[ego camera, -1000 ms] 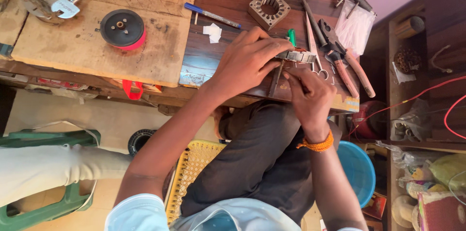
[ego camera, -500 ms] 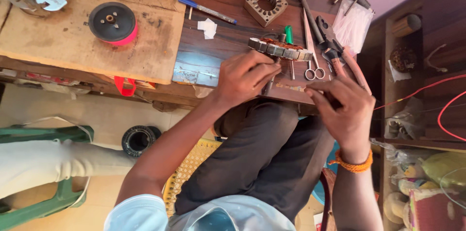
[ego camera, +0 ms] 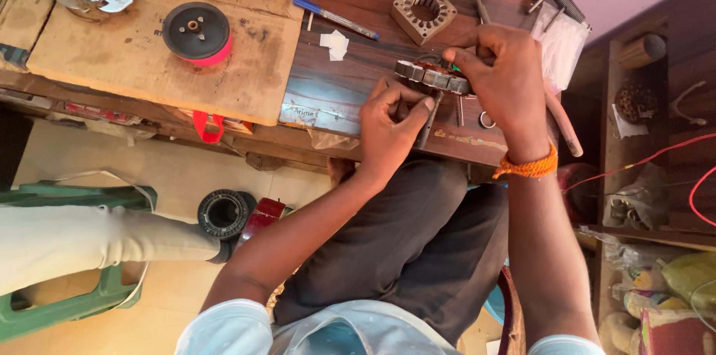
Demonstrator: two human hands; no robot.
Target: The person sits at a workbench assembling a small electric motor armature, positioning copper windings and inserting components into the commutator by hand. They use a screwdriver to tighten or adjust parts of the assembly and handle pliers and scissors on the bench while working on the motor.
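Observation:
A round metal stator [ego camera: 426, 74] with copper windings lies on the dark wooden table [ego camera: 350, 94] near its front edge. My right hand [ego camera: 507, 83], with an orange thread band at the wrist, grips the stator's right side from above. My left hand [ego camera: 391, 124] is just in front of the stator, fingers closed around a thin metal tool [ego camera: 428, 125] whose tip points up at the stator's near edge. Part of the stator is hidden under my right fingers.
A bare grey stator core [ego camera: 424, 10], a blue pen [ego camera: 335, 18] and a white bag [ego camera: 561, 43] lie farther back. A black-and-pink spool [ego camera: 197, 33] sits on a wooden board [ego camera: 134, 64]. Pliers handles [ego camera: 564, 127] stick out beside my right wrist. Another person's leg [ego camera: 89, 239] rests on a green stool [ego camera: 67, 303].
My right hand has moved up from the table's front edge onto the stator. My left hand has come off the stator and now holds the thin tool in front of it.

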